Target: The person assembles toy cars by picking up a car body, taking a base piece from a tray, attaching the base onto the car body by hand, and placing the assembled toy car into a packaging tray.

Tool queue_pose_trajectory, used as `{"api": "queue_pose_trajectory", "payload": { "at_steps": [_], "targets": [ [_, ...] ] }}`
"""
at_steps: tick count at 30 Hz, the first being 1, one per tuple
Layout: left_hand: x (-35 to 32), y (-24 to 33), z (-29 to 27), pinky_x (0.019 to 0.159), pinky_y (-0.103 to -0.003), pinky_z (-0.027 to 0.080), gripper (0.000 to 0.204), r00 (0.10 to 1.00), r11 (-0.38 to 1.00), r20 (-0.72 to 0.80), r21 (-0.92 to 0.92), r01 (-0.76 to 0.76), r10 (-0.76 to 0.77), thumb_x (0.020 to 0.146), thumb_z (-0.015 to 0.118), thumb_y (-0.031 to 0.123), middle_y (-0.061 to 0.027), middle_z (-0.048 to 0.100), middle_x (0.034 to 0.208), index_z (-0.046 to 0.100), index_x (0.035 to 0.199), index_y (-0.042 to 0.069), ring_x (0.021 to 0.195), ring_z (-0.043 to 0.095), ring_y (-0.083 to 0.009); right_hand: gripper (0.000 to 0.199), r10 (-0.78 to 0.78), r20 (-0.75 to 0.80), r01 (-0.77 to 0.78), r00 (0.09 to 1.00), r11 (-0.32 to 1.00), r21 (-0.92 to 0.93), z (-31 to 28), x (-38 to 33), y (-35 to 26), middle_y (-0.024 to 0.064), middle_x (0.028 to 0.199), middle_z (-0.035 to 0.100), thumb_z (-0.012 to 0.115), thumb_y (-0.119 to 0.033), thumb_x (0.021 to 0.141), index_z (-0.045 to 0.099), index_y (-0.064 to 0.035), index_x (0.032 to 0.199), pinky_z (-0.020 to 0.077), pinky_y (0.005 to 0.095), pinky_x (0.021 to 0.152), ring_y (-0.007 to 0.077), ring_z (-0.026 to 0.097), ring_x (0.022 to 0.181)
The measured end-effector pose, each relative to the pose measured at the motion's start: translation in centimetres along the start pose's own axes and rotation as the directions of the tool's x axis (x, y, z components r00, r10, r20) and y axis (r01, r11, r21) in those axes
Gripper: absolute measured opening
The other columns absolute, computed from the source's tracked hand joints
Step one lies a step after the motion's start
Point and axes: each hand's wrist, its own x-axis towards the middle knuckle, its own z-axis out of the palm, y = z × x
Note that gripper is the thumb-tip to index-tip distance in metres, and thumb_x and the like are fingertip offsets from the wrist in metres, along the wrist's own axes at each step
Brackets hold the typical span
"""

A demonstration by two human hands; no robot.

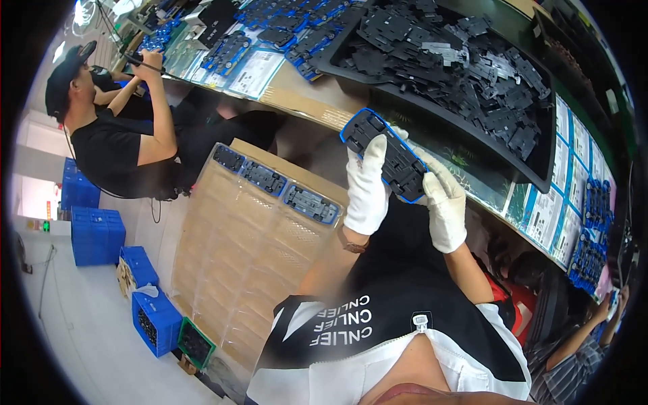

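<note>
In white gloves, my two hands hold a toy car body (393,159), its black underside facing up and a blue rim around it. My left hand (366,187) grips the near left side, with the thumb lying on the black plate. On the car's right end my right hand (445,206) is closed, thumb and fingers at the edge. The fingers beneath the car are mostly hidden. Beyond it stands a large black tray (432,111), heaped with black plastic chassis plates (445,61).
A cardboard box tray (250,250) at my left carries three car pieces along its far edge. Blue car shells (314,44) cover the bench behind, and more (590,236) lie at right. Blue crates (98,236) stand on the floor. A co-worker (121,135) works at far left.
</note>
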Motion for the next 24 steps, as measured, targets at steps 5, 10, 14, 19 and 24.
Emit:
{"api": "queue_pose_trajectory", "payload": {
  "at_steps": [5, 10, 14, 19, 24],
  "targets": [
    [-0.2, 2.1, -0.1, 0.081, -0.03, 0.057, 0.035, 0.999, 0.998, -0.034, 0.055, -0.014, 0.016, 0.098, 0.064, 0.026, -0.0046, 0.063, 0.107, 0.049, 0.125, 0.009, 0.092, 0.064, -0.0139, 0.037, -0.084, 0.07, 0.091, 0.994, 0.991, -0.101, 1.1, 0.8, -0.3, 0.0078, 0.129, 0.065, 0.065, -0.016, 0.097, 0.063, 0.0009, 0.13, 0.0424, 0.0312, 0.105, 0.0173, 0.059, 0.118],
    [-0.4, 2.5, 0.4, 0.085, -0.031, 0.053, 0.04, 0.997, 0.982, -0.072, 0.185, 0.045, -0.032, 0.101, 0.058, 0.031, -0.0074, 0.062, 0.111, 0.048, 0.131, 0.005, 0.097, 0.062, -0.015, 0.041, -0.073, 0.002, 0.073, 0.997, 0.997, 0.002, 2.4, 1.4, 0.9, 0.0084, 0.133, 0.062, 0.064, -0.014, 0.098, 0.057, 0.0008, 0.136, 0.0414, 0.0291, 0.105, 0.0157, 0.056, 0.121],
    [-0.2, 2.3, 0.1, 0.091, -0.031, 0.047, 0.046, 0.993, 0.978, -0.093, 0.19, 0.089, -0.072, 0.104, 0.051, 0.036, -0.009, 0.062, 0.115, 0.049, 0.134, 0.001, 0.101, 0.059, -0.0151, 0.045, -0.149, -0.071, 0.145, 0.986, 0.988, -0.058, 2.7, 1.4, 2.5, 0.0086, 0.136, 0.058, 0.066, -0.009, 0.096, 0.055, 0.0002, 0.139, 0.0417, 0.0277, 0.104, 0.0149, 0.055, 0.121],
    [-0.4, 3.7, -0.9, 0.093, -0.03, 0.046, 0.052, 0.992, 0.976, -0.106, 0.2, 0.091, -0.071, 0.105, 0.046, 0.042, -0.0093, 0.062, 0.116, 0.047, 0.139, 0.002, 0.105, 0.058, -0.0152, 0.052, -0.175, 0.049, 0.18, 0.983, 0.968, -0.173, 3.3, 1.2, 4.2, 0.0028, 0.122, 0.061, 0.069, -0.007, 0.093, 0.053, -0.0064, 0.143, 0.0508, 0.0277, 0.085, 0.0108, 0.059, 0.101],
    [1.4, 5.1, -2.7, 0.091, -0.034, 0.049, 0.065, 0.987, 0.943, -0.161, 0.328, 0.062, -0.009, 0.093, 0.072, 0.037, -0.01, 0.06, 0.119, 0.042, 0.142, 0.005, 0.105, 0.059, -0.0184, 0.057, -0.347, 0.309, 0.444, 0.886, 0.439, -0.781, 4.5, 2.1, 3.6, 0.0127, 0.097, 0.062, 0.075, -0.024, 0.084, 0.056, -0.0148, 0.137, 0.0539, 0.036, 0.069, 0.0295, 0.065, 0.083]
  ]
}}
